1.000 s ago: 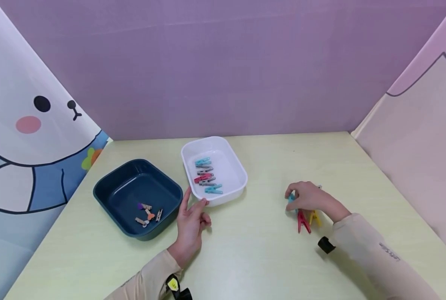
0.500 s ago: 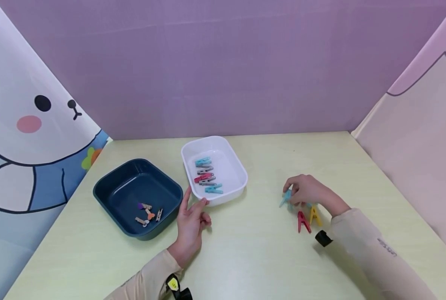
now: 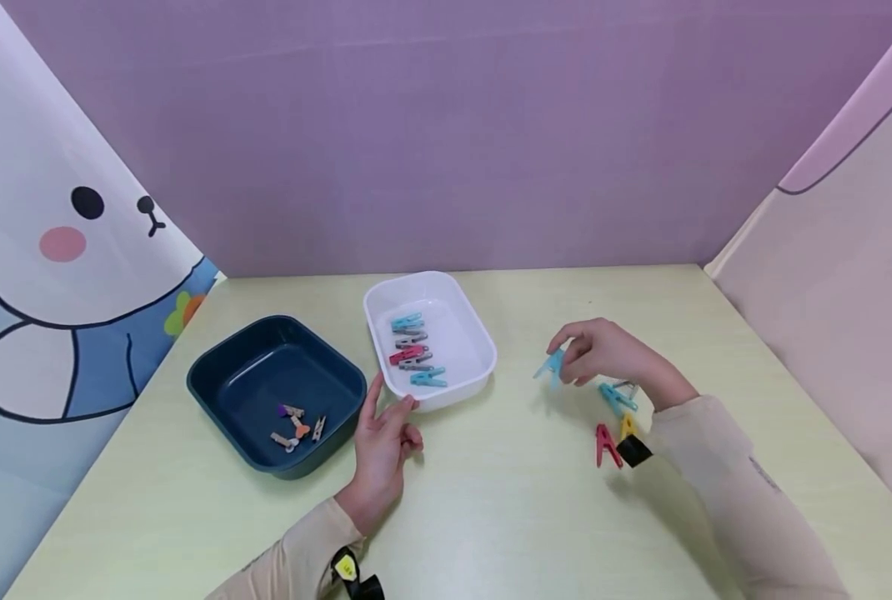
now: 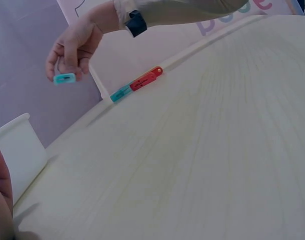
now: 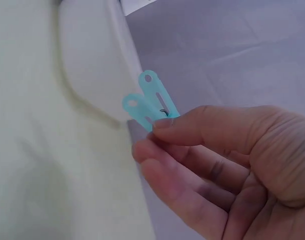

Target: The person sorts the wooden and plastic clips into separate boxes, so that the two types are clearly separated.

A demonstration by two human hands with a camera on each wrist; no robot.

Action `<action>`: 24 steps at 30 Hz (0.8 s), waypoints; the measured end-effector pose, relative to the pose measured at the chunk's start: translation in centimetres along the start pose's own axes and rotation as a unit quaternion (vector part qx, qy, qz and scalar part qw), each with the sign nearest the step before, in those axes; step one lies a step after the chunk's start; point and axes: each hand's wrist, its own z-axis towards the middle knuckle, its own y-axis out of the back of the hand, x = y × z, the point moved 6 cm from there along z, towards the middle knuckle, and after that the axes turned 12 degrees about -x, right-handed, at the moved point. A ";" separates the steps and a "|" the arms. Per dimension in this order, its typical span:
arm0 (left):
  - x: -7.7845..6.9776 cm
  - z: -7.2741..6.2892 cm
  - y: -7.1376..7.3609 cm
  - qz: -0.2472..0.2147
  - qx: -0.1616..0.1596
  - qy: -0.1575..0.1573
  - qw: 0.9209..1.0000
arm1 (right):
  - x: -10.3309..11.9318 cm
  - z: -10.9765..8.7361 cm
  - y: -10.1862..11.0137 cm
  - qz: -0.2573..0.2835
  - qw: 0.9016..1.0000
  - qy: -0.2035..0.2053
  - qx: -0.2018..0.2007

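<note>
My right hand (image 3: pixel 599 354) pinches a light blue plastic clothespin (image 3: pixel 551 364) between thumb and fingertips, raised above the table. In the right wrist view the clothespin (image 5: pixel 152 97) points its two holed handles up and away from the fingers. Below the hand lie another blue clothespin (image 3: pixel 617 398), a red clothespin (image 3: pixel 605 446) and a yellow clothespin (image 3: pixel 628 426), partly covered by the wrist strap. My left hand (image 3: pixel 381 458) rests at the near left corner of a white tray (image 3: pixel 464 333), index finger stretched along its side and thumb at its rim. Several blue, grey and red clothespins (image 3: pixel 408 355) lie inside that tray.
Left of the white tray stands a dark blue tray (image 3: pixel 243 375), holding several small wooden clips (image 3: pixel 299 428). A grey clip (image 3: pixel 626 386) sits beside the right wrist. A purple backdrop (image 3: pixel 446 142) rises at the table's far edge.
My right hand has lifted the blue clothespin off the group on the right and moved it up and leftward toward the white tray. The left hand has stayed put.
</note>
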 end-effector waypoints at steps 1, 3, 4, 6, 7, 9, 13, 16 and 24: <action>0.0 0.0 0.0 0.001 0.000 0.000 1.000 | 0.4 0.3 0.0 0.002 1.000 0.003 -0.003; 0.0 0.0 0.0 0.002 -0.001 0.002 1.000 | 1.1 1.0 -0.2 0.008 1.000 0.007 -0.008; 0.0 0.0 0.0 0.002 -0.001 0.002 1.000 | 1.6 1.3 -0.3 0.011 1.000 0.010 -0.010; 0.0 0.0 0.1 0.000 -0.002 0.003 1.000 | 2.4 2.1 -0.6 0.020 1.000 0.016 -0.011; 0.1 0.1 0.1 -0.001 -0.002 0.003 1.000 | 2.8 2.5 -0.8 0.023 1.000 0.018 -0.010; 0.0 0.1 0.0 -0.002 -0.001 0.000 1.000 | 3.7 3.4 -1.3 0.029 0.999 0.020 -0.008; 0.0 0.1 0.1 -0.003 0.000 -0.002 1.000 | 5.7 5.3 -2.3 0.036 0.999 0.020 -0.004; 0.0 0.1 0.1 -0.004 0.002 -0.005 1.000 | 6.9 7.0 -3.2 0.036 0.999 0.016 -0.003; 0.0 0.1 0.1 -0.004 0.007 -0.007 1.000 | 8.1 10.6 -6.3 0.034 0.999 -0.011 0.005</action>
